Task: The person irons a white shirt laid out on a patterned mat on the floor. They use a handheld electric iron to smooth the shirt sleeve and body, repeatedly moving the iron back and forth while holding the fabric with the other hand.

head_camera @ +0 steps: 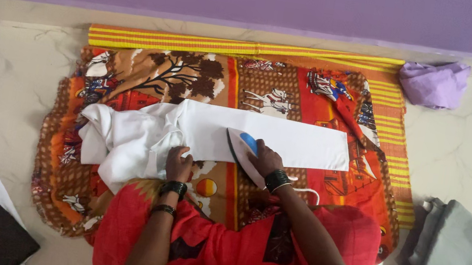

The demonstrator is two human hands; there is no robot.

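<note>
Two hands: right hand [264,157] grips iron [244,146], left hand [179,164] flattens white garment [285,138].

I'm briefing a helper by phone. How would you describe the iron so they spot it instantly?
Find the patterned orange-brown cloth spread on the floor, then the long white garment across it. The iron sits on the garment's lower edge under the right hand, the only white and blue hard object there.

A glossy white-and-blue plastic iron [244,146] lies on smooth matt white cloth [285,140], over a printed woven blanket [291,94] on polished, stone-like floor [2,72].
</note>
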